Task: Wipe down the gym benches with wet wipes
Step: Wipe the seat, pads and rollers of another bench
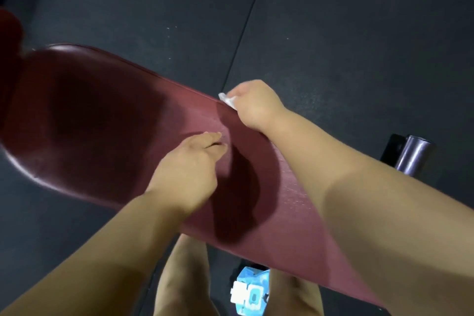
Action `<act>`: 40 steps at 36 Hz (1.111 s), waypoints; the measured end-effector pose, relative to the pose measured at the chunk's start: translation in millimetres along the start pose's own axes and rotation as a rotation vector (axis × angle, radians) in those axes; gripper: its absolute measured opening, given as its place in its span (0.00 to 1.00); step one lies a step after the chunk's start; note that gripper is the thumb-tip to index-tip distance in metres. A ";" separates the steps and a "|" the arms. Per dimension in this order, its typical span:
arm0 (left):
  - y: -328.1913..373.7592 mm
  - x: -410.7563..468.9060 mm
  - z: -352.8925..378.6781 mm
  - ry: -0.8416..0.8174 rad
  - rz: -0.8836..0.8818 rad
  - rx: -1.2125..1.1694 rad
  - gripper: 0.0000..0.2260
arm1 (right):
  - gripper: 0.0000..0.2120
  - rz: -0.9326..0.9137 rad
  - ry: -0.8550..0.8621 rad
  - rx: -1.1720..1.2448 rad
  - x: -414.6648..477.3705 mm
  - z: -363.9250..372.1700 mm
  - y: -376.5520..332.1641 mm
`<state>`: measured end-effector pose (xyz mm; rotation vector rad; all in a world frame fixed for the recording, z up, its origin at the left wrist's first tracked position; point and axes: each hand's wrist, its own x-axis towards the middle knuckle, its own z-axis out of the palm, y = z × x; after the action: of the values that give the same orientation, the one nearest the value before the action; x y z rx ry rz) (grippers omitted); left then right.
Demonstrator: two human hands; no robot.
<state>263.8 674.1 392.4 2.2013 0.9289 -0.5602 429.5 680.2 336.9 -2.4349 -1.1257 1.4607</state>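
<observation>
Unreadable wipes pack (252, 290) below bench (102, 115)

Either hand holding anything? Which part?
Right hand grips a crumpled white wet wipe, one end showing. Left hand rests empty on the maroon padded bench.

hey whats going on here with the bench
A person is wiping down a maroon padded gym bench. The right hand grips a white wet wipe at the bench's far edge, while the left hand rests on the pad, fingers straight. A blue pack of wet wipes lies on the dark floor between the person's legs, below the bench's near edge.
</observation>
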 end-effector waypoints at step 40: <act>-198.0 -49.8 -49.1 0.027 -0.347 -0.108 0.32 | 0.14 -0.119 0.067 -0.141 85.3 57.8 -188.7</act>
<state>89.4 789.6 373.5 1.9670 1.3363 -0.6228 304.1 854.3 323.0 -2.4382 -1.3768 1.2976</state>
